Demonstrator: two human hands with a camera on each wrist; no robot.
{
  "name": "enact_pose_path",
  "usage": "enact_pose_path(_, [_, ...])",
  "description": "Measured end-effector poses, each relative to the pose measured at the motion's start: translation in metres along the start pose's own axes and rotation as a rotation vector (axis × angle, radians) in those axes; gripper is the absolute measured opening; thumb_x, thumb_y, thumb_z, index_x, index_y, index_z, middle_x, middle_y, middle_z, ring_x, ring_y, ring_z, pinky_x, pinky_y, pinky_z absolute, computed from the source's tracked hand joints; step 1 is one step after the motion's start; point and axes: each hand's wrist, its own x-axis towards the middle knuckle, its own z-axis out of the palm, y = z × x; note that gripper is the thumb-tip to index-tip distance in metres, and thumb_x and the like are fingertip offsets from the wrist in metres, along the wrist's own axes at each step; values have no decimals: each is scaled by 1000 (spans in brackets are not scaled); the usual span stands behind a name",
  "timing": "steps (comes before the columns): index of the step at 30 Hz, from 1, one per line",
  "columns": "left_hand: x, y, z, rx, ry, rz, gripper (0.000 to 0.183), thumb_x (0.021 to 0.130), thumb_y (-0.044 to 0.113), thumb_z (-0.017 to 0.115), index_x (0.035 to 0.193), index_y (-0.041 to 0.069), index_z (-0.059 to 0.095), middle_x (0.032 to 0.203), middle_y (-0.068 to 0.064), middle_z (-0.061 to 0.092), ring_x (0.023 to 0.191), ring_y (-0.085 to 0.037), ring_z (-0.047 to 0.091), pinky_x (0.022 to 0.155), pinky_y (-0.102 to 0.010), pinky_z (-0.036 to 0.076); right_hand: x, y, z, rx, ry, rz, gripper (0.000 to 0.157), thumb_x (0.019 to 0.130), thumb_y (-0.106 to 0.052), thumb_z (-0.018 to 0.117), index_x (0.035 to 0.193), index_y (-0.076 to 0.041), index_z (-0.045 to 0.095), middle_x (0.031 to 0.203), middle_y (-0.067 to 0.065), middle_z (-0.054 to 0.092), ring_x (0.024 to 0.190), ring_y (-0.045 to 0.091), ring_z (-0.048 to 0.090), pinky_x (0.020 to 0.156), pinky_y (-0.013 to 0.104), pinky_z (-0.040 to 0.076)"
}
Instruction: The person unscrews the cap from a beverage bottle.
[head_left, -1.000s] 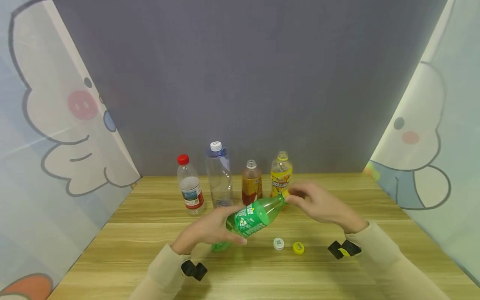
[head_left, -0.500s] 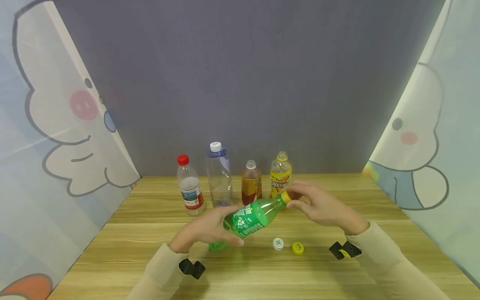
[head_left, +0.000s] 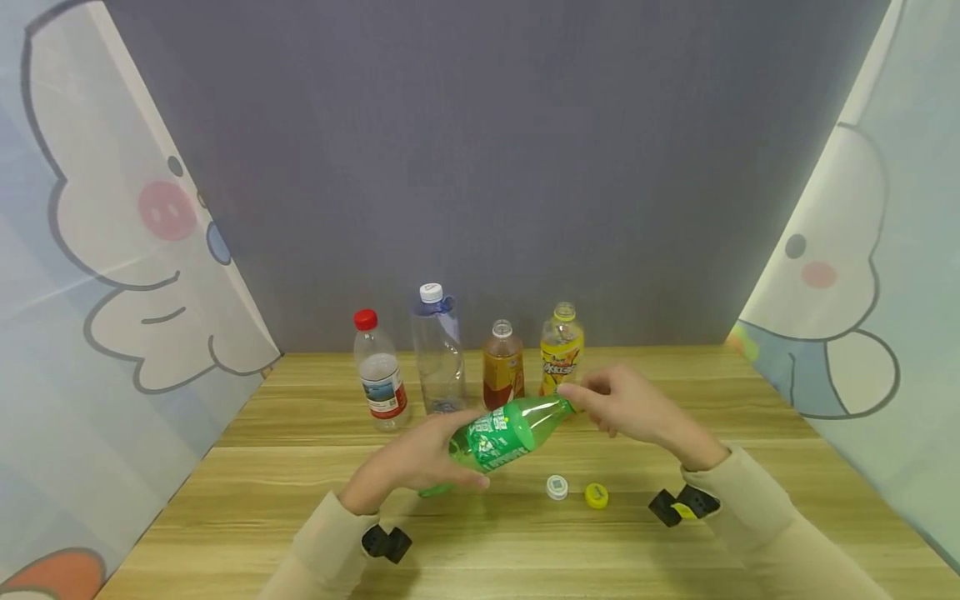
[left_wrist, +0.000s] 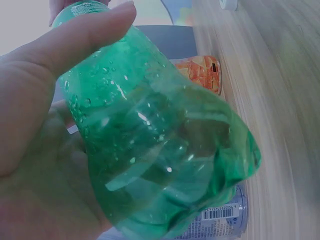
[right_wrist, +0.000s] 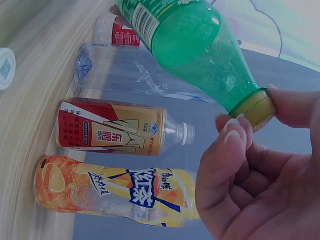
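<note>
A green soda bottle (head_left: 504,435) is held tilted above the table, its neck pointing up to the right. My left hand (head_left: 416,454) grips it round the lower body; the left wrist view shows the thumb across the clear green plastic (left_wrist: 150,135). At the neck, my right hand (head_left: 626,406) pinches the yellow cap (right_wrist: 255,109) between thumb and fingers, and the cap sits on the bottle mouth. Below lie a loose white cap (head_left: 557,487) and a loose yellow cap (head_left: 596,496) on the tabletop.
Behind the hands stand a red-capped bottle (head_left: 381,375), a tall clear bottle (head_left: 440,358) with a white cap, an uncapped amber bottle (head_left: 502,367) and an uncapped yellow-labelled bottle (head_left: 562,354). A grey panel (head_left: 480,167) rises behind the wooden table (head_left: 262,467).
My right hand has turned at the neck; its thumb now covers the cap that showed half a second ago. The green bottle and my left hand have shifted only slightly.
</note>
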Motion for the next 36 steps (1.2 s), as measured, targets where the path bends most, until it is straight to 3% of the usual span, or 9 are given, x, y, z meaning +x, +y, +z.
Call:
enact_pose_path(9, [-2,-2,-2,17,17,8,90,77,42,88,152,16,46,135,-4,63,117,-23,60,98,-46,49,1,4,0,-51,20,-149,29,102,-31,63,77,-15,62,59,-6,47,52,8,45,48,26,40])
enact_pose_path(16, [-2,-5,-2,20,11,1,91,77,42,89,153,17,45,140,-5,60,122,-25,58,101,-47,47,1,8,2,-102,74,-248,14,98,-24,68,86,-18,70,74,-10,60,66,8,54,60,27,49])
enact_pose_path(21, [-2,-5,-3,4,0,6,92,77,42,89,153,15,45,143,-7,57,126,-28,56,103,-50,46,2,13,4,-152,130,-364,3,94,-20,73,95,-17,74,85,-13,65,76,7,58,69,28,52])
enact_pose_path(27, [-3,-7,-4,-20,-20,1,90,77,40,89,153,17,45,143,-4,57,127,-27,55,103,-50,45,0,18,4,-171,163,-492,24,88,-10,78,112,-8,74,99,-11,67,85,5,61,75,28,55])
enact_pose_path(31, [-3,-7,-4,-31,-21,-13,91,77,41,89,153,16,44,142,-5,57,125,-27,56,102,-50,46,-1,17,5,-151,136,-444,29,89,-11,77,117,-5,72,106,-7,69,90,7,64,80,31,57])
enact_pose_path(36, [-4,-7,-3,-39,-3,-38,92,77,40,89,154,15,43,140,-7,58,122,-27,57,100,-50,47,2,12,5,-27,96,-195,19,100,-25,67,105,-8,73,91,-1,69,81,16,65,72,34,58])
